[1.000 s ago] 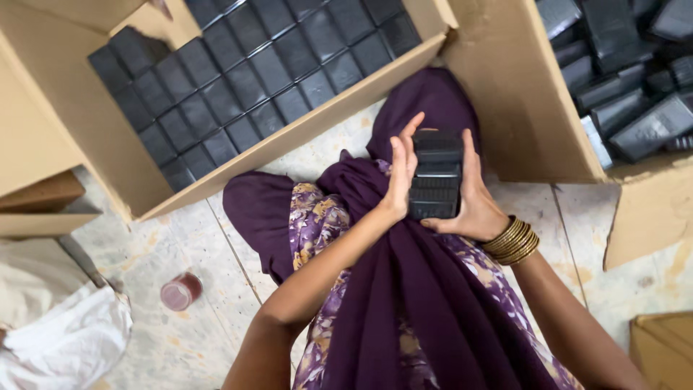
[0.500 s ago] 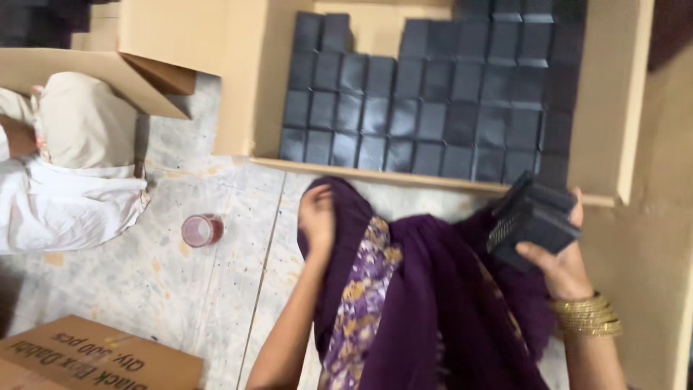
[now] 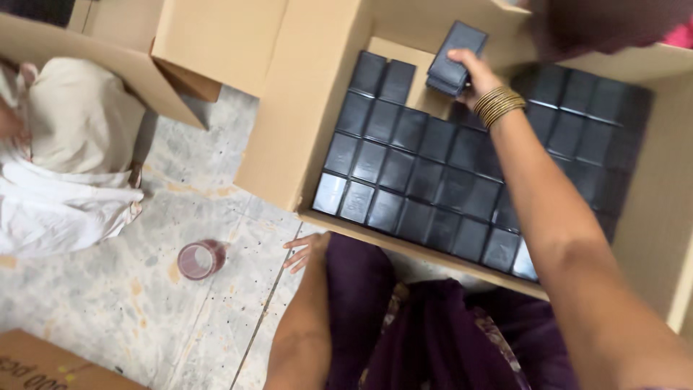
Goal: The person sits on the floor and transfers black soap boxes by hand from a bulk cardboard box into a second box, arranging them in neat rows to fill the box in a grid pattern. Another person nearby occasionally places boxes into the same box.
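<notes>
In the head view the right hand (image 3: 473, 68) is stretched out toward 12 o'clock over the big cardboard box (image 3: 303, 137), and its fingers are closed around a small black box (image 3: 453, 49), which it holds tilted in the air above the bare strip of cardboard at the far end, just beside the last two packed pieces. The rows of black boxes (image 3: 433, 180) fill almost all of the box floor and stand tight together, edge to edge. To do this step well, I think the held piece should be turned flat and square to its neighbours before it goes down, then slid against them so no gap stays; the gold bangles (image 3: 498, 105) on the wrist hang close over the packed rows and could catch a corner. The left hand (image 3: 309, 249) is open and holds nothing; its fingers spread on the floor at about 7 o'clock from the box, near the front wall. The floor (image 3: 144, 310) is pale speckled stone with stains and tile lines. A small reddish cup (image 3: 201, 258) stands on it at 9 o'clock from the left hand, well apart. Farther at 9 o'clock there is a person in white cloth (image 3: 65, 166), partly under another carton flap, and at 7 o'clock one corner of a flat carton (image 3: 43, 365)
</notes>
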`<state>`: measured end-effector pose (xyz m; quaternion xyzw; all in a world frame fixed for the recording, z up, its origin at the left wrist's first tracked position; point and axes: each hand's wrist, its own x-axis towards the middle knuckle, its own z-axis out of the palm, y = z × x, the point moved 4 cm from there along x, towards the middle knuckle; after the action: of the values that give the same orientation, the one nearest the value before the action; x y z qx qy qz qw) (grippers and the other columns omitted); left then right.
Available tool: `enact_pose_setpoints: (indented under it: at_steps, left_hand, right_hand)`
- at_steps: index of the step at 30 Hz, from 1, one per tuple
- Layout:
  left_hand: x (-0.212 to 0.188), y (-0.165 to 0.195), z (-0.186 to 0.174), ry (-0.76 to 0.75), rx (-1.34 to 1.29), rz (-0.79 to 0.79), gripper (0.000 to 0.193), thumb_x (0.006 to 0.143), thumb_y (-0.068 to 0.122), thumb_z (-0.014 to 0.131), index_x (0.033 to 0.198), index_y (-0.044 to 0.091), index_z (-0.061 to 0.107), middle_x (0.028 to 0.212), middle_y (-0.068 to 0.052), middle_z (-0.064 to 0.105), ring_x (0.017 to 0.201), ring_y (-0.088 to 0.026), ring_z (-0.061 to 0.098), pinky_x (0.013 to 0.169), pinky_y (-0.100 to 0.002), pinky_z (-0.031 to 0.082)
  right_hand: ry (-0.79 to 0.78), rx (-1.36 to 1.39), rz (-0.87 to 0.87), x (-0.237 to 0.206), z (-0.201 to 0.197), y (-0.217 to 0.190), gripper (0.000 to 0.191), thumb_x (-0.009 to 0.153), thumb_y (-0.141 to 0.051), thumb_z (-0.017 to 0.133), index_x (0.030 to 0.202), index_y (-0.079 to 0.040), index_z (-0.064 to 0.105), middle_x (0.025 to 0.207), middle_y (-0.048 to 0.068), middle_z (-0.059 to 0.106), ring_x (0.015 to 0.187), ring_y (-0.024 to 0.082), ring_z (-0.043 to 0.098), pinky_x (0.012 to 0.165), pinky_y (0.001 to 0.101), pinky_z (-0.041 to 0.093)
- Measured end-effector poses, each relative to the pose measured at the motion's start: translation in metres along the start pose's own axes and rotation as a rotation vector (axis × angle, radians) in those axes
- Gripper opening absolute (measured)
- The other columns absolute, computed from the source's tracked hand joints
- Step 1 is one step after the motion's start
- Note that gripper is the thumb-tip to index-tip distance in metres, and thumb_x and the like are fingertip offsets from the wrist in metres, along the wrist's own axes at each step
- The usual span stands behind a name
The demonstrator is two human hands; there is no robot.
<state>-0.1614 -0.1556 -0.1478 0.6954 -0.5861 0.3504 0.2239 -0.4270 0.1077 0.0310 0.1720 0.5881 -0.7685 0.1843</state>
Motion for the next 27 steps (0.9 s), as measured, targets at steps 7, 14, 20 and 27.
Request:
enact_pose_setpoints:
  at_steps: [7,14,20,27]
  left_hand:
    - [-0.024,0.016,0.032,-0.277,0.114,0.042,0.050,0.118,0.023,0.022,0.166,0.019,0.012,0.164,-0.027,0.033,0.148,-0.044,0.042,0.110,-0.065,0.043]
    - [-0.037,0.015,0.054,-0.299,0.201,0.121,0.052,0.116,0.024,0.020,0.166,0.017,0.008,0.162,-0.029,0.031,0.147,-0.045,0.040,0.107,-0.068,0.042]
    - [-0.035,0.015,0.044,-0.254,0.163,0.092,0.048,0.119,0.023,0.022,0.166,0.017,0.014,0.162,-0.029,0.035,0.147,-0.045,0.043,0.109,-0.069,0.041]
    - [-0.023,0.004,0.023,-0.114,0.091,0.037,0.045,0.119,0.022,0.030,0.164,0.016,0.026,0.159,-0.030,0.037,0.144,-0.048,0.044,0.112,-0.065,0.041]
  right_hand:
    - [0.115,-0.146,0.459,0.051,0.008,0.044,0.074,0.075,-0.040,0.079,0.140,-0.020,0.053,0.132,0.010,0.063,0.120,0.028,0.062,0.106,0.0502,0.046]
    - [-0.205,-0.301,0.441,0.069,0.012,0.068,0.091,0.086,-0.040,0.075,0.155,0.000,0.032,0.160,0.014,0.043,0.146,0.033,0.043,0.116,0.0519,0.034]
    - [-0.143,-0.812,0.484,0.052,0.018,0.051,0.104,0.095,-0.059,0.070,0.155,0.016,0.028,0.154,0.032,0.038,0.145,0.043,0.041,0.119,0.0487,0.037]
    - [0.232,-1.249,-0.475,-0.024,0.038,-0.003,0.111,0.092,-0.055,0.073,0.151,0.018,0.014,0.154,0.037,0.034,0.147,0.042,0.035,0.122,0.0421,0.033]
